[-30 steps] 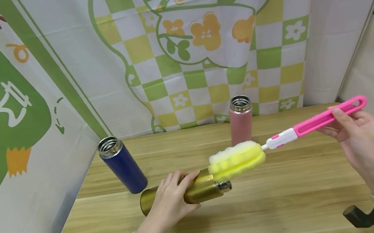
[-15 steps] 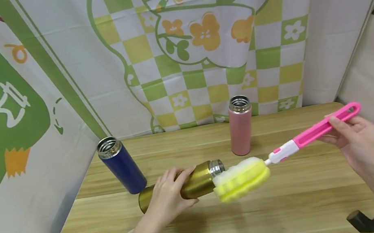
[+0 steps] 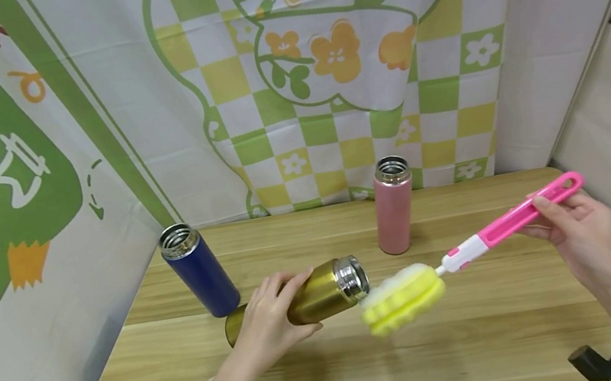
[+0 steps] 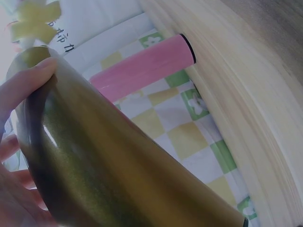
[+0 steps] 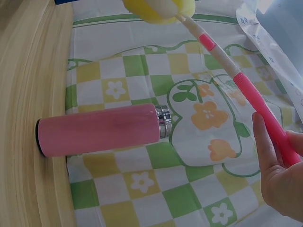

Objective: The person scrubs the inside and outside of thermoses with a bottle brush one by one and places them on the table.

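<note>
My left hand (image 3: 269, 321) grips a gold thermos bottle (image 3: 318, 293) round its body. The bottle lies tilted, its steel mouth facing right and a little toward me. In the left wrist view the gold bottle (image 4: 109, 156) fills the foreground, with the thumb along its side. My right hand (image 3: 582, 232) holds a bottle brush (image 3: 505, 224) by its pink handle, thumb on top. The brush's yellow and white sponge head (image 3: 404, 299) is just right of the bottle's mouth and slightly below it. In the right wrist view the pink handle (image 5: 265, 116) rests between thumb and fingers.
A blue bottle (image 3: 201, 275) without a lid stands at the left, close to the gold bottle's base. Further back stands a pink bottle (image 3: 393, 209), also lidless. The wooden table (image 3: 487, 335) ends at a printed curtain (image 3: 332, 132) behind and side cloths.
The gold bottle's mouth has risen and turned toward me. My right hand has lowered the brush, its sponge head passing from over the bottle's neck to down right of the mouth.
</note>
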Demonstrator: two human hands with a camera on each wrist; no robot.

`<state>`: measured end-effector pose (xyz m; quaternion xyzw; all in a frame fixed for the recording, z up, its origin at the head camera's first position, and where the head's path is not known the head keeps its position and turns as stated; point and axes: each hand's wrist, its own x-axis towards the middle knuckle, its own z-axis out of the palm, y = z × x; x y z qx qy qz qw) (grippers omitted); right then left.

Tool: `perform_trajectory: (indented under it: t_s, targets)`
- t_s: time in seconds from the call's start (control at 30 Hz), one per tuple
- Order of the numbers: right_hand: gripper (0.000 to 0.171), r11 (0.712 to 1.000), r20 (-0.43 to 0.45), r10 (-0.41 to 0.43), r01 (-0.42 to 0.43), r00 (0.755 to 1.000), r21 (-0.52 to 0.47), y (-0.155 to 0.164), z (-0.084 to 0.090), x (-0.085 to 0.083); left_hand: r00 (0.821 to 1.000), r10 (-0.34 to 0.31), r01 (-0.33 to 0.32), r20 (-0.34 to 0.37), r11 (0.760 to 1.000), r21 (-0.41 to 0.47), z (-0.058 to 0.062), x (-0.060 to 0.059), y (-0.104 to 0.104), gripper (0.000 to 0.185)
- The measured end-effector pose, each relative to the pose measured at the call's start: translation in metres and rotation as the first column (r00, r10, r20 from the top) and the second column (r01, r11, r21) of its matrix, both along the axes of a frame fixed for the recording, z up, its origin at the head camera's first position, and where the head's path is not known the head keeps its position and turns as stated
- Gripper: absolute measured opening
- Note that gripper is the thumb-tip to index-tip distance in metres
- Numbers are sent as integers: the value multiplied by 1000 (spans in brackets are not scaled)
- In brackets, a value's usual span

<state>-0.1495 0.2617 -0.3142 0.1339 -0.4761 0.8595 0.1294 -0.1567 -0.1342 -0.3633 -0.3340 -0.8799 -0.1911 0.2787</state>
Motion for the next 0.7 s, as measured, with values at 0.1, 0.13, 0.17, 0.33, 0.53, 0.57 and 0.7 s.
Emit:
perform_trajectory:
  t_s: [0.1, 0.13, 0.17, 0.33, 0.53, 0.57, 0.7]
  targets:
    - [13, 999, -3, -25, 25, 1000, 22, -1, -1, -2, 1000, -23, 23, -14, 1000, 8, 0, 1, -1, 81]
    - [12, 999, -2, -34, 35, 999, 25, -1, -1, -2, 999, -31, 31, -20, 999, 7, 0, 1, -1, 81]
    - [12, 999, -1, -43, 43, 999, 21, -1, -1, -3, 999, -40, 40, -26, 999, 5, 0, 1, -1, 81]
    - [11, 998, 4, -52, 53, 999, -31, 0, 0, -4, 996, -81, 81, -42, 997, -4, 0, 4, 0, 81]
    - [10, 996, -37, -72, 71, 997, -46, 0, 0, -7, 993, -114, 113, -43, 993, -15, -1, 7, 1, 81]
    - [10, 996, -42, -77, 75, 996, -49, 0, 0, -7, 992, -118, 118, -40, 993, -18, -2, 7, 1, 81]
    - [11, 992, -14, -97, 95, 995, -86, 3, -1, -9, 991, -134, 134, 0, 991, -7, -5, 7, 2, 80]
